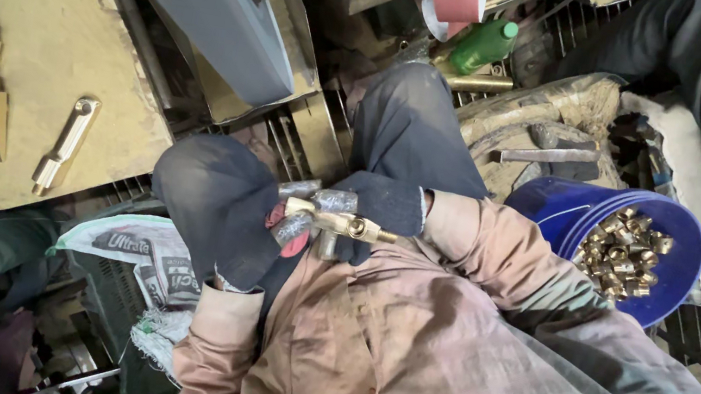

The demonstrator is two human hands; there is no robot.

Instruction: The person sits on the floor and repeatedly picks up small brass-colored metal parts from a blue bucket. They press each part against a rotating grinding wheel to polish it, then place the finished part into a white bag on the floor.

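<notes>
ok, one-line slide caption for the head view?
Gloved left hand and right hand grip a brass fitting beside a blue bucket of brass parts.

One head-worn camera looked steeply down — close over the gloved hands (292, 211) and lap. It took in bench (43, 8) left, bucket (671, 276) right — no second view.

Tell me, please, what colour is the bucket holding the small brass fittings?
The bucket is blue, seen best in the head view, right of the gloved hands.

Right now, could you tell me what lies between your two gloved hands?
A brass fitting, shown in the head view, gripped by the left hand and right hand.
</notes>
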